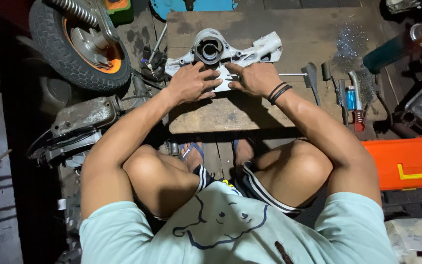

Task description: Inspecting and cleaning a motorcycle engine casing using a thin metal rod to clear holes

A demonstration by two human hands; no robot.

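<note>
Both hands, left hand [191, 83] and right hand [252, 78], press flat, ungrasping, at six o'clock on the metal casting [221, 51], likely heavy, rigid, best gripped by its arms.

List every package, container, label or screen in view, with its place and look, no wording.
Orange toolbox: right edge, rectangular, yellow latch.
Blue bottle: right of the wooden board, small, upright.
Spray can: top right, lying down, dark green, orange cap.
Green box: top left, orange top.
No screens or signs.
</note>
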